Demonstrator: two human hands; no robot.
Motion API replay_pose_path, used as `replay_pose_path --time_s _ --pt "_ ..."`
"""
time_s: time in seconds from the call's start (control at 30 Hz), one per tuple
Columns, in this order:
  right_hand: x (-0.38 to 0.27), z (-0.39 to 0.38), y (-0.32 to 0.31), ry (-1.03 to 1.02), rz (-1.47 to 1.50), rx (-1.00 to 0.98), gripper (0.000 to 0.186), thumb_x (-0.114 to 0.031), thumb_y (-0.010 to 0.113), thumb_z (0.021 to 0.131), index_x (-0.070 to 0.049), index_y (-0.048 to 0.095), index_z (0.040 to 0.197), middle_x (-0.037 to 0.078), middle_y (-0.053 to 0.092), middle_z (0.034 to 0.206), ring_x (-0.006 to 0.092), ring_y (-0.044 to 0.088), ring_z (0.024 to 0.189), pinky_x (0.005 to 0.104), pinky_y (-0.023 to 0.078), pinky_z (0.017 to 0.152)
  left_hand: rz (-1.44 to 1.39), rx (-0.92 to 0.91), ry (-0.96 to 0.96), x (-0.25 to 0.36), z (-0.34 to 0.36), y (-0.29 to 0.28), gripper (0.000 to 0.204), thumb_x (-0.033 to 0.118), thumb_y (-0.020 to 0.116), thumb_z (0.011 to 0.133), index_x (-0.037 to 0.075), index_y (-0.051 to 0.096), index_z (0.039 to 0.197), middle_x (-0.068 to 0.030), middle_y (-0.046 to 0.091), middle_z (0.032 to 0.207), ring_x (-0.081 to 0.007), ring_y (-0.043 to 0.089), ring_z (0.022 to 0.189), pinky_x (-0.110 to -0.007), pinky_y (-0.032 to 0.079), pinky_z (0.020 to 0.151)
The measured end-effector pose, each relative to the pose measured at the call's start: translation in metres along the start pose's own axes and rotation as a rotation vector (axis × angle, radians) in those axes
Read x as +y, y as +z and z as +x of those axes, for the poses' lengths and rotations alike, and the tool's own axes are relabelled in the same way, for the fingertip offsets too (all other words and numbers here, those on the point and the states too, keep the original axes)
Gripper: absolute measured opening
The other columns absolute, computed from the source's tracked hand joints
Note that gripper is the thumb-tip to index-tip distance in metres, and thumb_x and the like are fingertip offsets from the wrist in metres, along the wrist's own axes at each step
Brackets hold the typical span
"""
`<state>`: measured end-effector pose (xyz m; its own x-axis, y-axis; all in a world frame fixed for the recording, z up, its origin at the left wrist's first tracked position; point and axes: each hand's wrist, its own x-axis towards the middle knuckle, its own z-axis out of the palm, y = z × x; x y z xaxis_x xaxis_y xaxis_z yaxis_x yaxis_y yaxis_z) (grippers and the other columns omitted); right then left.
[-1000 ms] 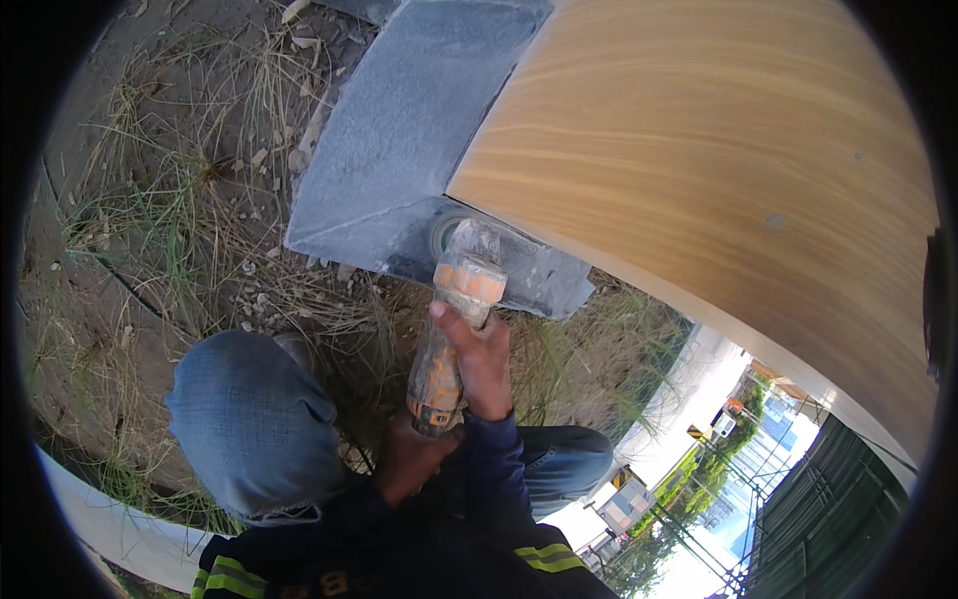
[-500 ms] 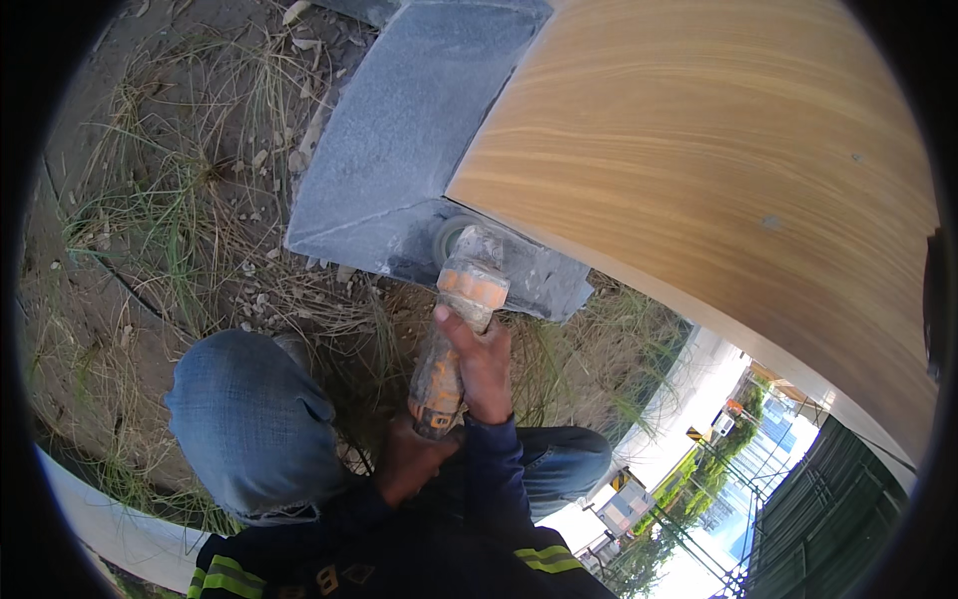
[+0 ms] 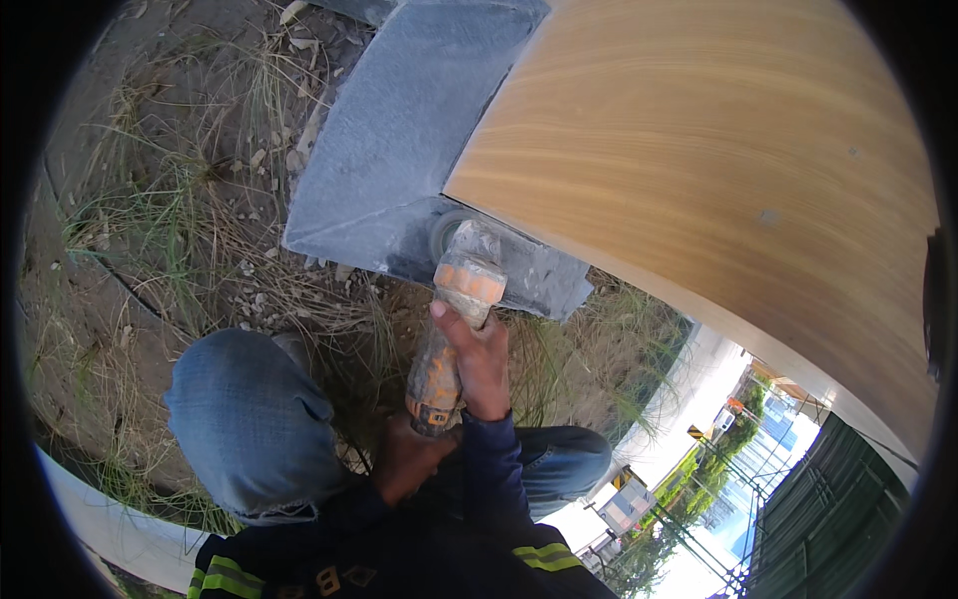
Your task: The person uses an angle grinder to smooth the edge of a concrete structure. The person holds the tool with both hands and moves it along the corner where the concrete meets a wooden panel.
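A dusty orange-and-grey angle grinder (image 3: 436,374) is held between my two hands. My right hand (image 3: 483,369) is closed around its body just behind the head, thumb lying along the top. At the rear end, my left hand (image 3: 407,457) wraps the tool; part of its fingers is hidden underneath. The round disc (image 3: 449,232) at the grinder's head lies against the grey stone slab (image 3: 404,130), on its darker, dusty part near the corner of the wood-patterned panel (image 3: 689,150). Much of the disc is covered by the head.
Dry grass (image 3: 160,215), soil and stone chips surround the slab on the left. A thin black cable (image 3: 135,297) lies on the ground. My bent knee (image 3: 254,424) is at the lower left. A pale kerb, green fence (image 3: 828,509) and scaffold poles stand at the lower right.
The grinder and both hands have shifted very slightly to the left along the slab. My grip is the same.
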<state>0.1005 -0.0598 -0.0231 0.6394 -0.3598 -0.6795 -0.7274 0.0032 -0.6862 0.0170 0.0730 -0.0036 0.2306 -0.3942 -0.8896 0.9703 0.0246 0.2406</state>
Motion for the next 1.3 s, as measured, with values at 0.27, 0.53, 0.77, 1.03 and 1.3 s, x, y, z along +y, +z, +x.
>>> replay_pose_path --time_s 0.27,0.53,0.77,1.03,1.3 --pt "0.006 0.002 -0.005 -0.012 0.034 0.033 0.041 -0.027 0.08 0.094 0.001 0.068 0.121 0.005 0.071 0.106 0.0129 0.064 0.095 0.0316 0.052 0.086 0.054 -0.039 -0.023 -0.009 0.008 0.0 0.048 0.027 0.085 0.082 -0.004 0.062 0.111 -0.0049 0.065 0.07 -0.0128 0.059 0.05 -0.03 0.047 0.046" --pt "0.008 0.005 -0.006 -0.022 0.075 0.033 0.041 -0.025 0.08 0.094 0.001 0.068 0.124 0.004 0.071 0.107 0.0126 0.063 0.096 0.0314 0.051 0.088 0.031 -0.02 -0.005 -0.001 0.006 0.003 0.034 0.026 0.084 0.082 0.0 0.069 0.096 -0.0036 0.064 0.065 -0.0116 0.059 0.05 -0.03 0.047 0.046" --pt "0.03 -0.004 -0.022 -0.023 0.135 0.104 0.045 -0.026 0.08 0.093 0.001 0.068 0.127 0.004 0.071 0.108 0.0127 0.063 0.096 0.0311 0.05 0.089 0.009 -0.073 -0.012 -0.026 0.01 0.006 0.029 0.023 0.083 0.082 -0.001 0.07 0.092 -0.0038 0.065 0.066 -0.0119 0.059 0.051 -0.03 0.046 0.047" --pt "0.034 -0.003 -0.006 -0.073 0.03 -0.04 0.044 -0.026 0.081 0.092 0.001 0.068 0.125 0.005 0.072 0.109 0.0126 0.064 0.096 0.0306 0.051 0.087 -0.06 0.031 0.008 -0.046 0.016 0.006 0.032 0.011 0.078 0.082 0.0 0.065 0.108 -0.0045 0.066 0.076 -0.0122 0.06 0.054 -0.029 0.045 0.047" --pt "0.031 -0.001 -0.01 -0.11 0.051 0.002 0.042 -0.025 0.082 0.091 0.001 0.069 0.122 0.005 0.073 0.104 0.0127 0.066 0.09 0.0311 0.053 0.082 0.05 0.095 0.101 -0.04 0.016 0.008 0.021 0.013 0.076 0.083 0.001 0.067 0.099 -0.0036 0.065 0.07 -0.0135 0.061 0.053 -0.032 0.047 0.048"
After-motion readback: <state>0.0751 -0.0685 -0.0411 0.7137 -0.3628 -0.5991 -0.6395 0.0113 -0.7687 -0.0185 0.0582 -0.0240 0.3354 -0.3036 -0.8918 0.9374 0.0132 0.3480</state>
